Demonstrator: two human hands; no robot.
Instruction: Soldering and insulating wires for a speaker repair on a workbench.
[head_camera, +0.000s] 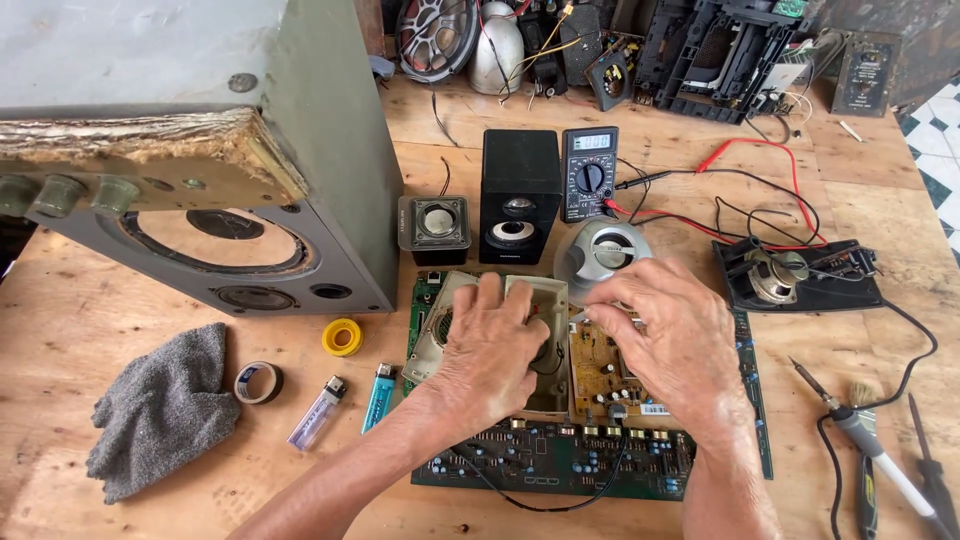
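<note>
My left hand (488, 350) grips a small beige speaker housing (536, 300) that rests on a green circuit board (560, 465). My right hand (668, 335) is beside it, fingers pinched together at the housing's right edge over a yellow-brown circuit board (600, 375); what they pinch is hidden. A black wire (545, 505) loops over the green board below my hands.
A large grey speaker cabinet (230, 150) fills the left. Behind my hands stand small speakers (516, 195), a multimeter (588, 172) with red and black leads. Cloth (160, 410), tape rolls, two lighters (345, 405) lie left; soldering iron (880, 455) and a brush lie right.
</note>
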